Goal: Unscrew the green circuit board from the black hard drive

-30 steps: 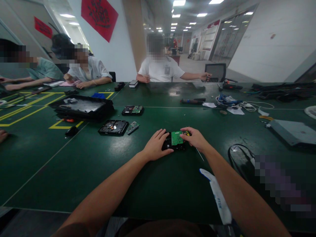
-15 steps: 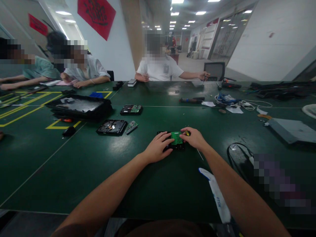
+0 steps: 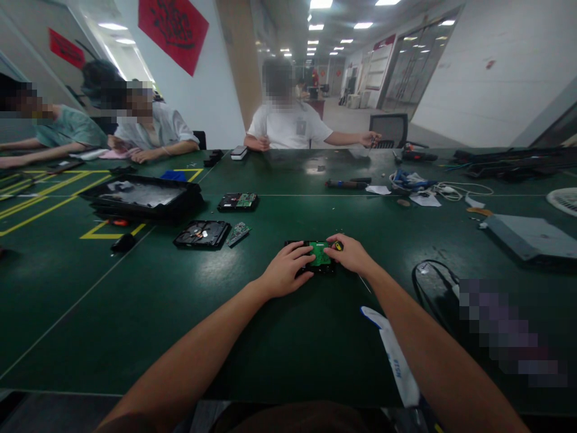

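A black hard drive (image 3: 331, 267) with a green circuit board (image 3: 320, 254) on its upper face lies on the table in front of me. My left hand (image 3: 285, 267) holds its left side, fingers across the top and thumb along the near edge. At the right side, my right hand (image 3: 350, 254) has thumb and fingertips pinched at the board's edge. Tucked in that same hand is a screwdriver (image 3: 338, 246); the yellow and black handle end peeks out, and its thin shaft slants down beneath my wrist. What the fingertips touch is partly hidden.
To the left are an open drive casing (image 3: 202, 234), a loose circuit board (image 3: 238, 234), another hard drive (image 3: 238, 201) and a black tray (image 3: 144, 195). A white-and-blue strip (image 3: 399, 361) lies by my right forearm, a grey metal box (image 3: 532, 237) further right. Several people sit across the table.
The view has shifted slightly. Both hands stay at the hard drive, and the right fingertips have barely moved on the board's edge.
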